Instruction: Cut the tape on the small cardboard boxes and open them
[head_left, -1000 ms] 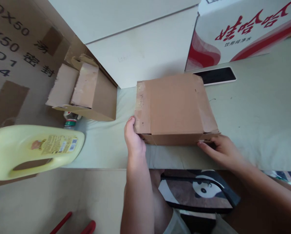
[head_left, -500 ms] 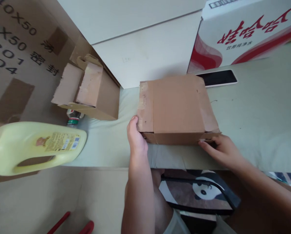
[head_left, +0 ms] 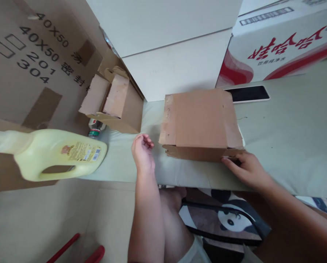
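A brown cardboard box (head_left: 200, 120) lies on the pale green cloth surface in front of me, with torn, rough strips at both ends. At its near right corner my right hand (head_left: 244, 166) grips the edge, thumb at the front side. My left hand (head_left: 143, 148) is off the box, a little to its left, with fingers loosely curled and apart and nothing visible in them. Behind my left hand stands an open cardboard box (head_left: 127, 106) with raised flaps.
A yellow jug (head_left: 89, 170) and a small bottle (head_left: 94, 128) are at the left, beside a large printed carton (head_left: 51, 106). A phone (head_left: 251, 94) lies behind the box, near a red and white carton (head_left: 275, 54). A panda-patterned item (head_left: 231, 219) is below the edge.
My left hand has let go of the box's left end and moved left, away from it. My right hand has kept its hold. The camera view has shifted slightly.
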{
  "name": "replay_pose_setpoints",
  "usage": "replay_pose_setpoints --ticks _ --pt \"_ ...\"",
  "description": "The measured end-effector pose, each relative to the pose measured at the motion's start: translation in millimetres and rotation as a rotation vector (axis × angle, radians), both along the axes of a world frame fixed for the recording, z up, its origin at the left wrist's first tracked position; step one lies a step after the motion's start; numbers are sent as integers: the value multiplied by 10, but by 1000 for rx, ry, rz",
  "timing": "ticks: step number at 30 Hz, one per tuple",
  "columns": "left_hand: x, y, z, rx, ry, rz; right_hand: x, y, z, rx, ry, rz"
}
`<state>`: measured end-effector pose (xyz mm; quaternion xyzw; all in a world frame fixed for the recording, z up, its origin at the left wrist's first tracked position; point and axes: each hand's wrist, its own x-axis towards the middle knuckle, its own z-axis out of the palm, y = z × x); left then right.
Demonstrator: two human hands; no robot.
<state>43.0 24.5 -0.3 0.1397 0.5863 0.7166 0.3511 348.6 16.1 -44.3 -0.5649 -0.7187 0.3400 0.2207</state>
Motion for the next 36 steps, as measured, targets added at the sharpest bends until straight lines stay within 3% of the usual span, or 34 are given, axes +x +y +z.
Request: replay_pose_setpoints --ticks 7,10,15,18,21,23,24,27,30,36 --pt "-144 -42 -16 -5 145 84 43 -3 -48 97 63 41" --pt "-204 -14 57 15 410 176 64 -1 -58 110 72 54" --pt "-350 172 391 67 1092 238 88 12 -44 113 82 101" --pt "-591 357 680 -86 1351 256 95 21 -44 115 97 116" --pt "-918 484 882 -468 1394 80 95 27 -52 126 115 126" --pt "-1097 491 928 -596 1370 -118 90 26 -57 138 131 123" --pt "-1158 473 927 -614 1435 -162 87 24 -60 140 141 117" --pt "-1232 373 876 -635 1637 -120 76 8 -69 130 156 79" --pt "-1221 271 833 -625 1640 -92 67 5 -93 133 146 -3" --pt "-1107 98 867 -465 1741 -189 -28 200 -206 174 149 -361"
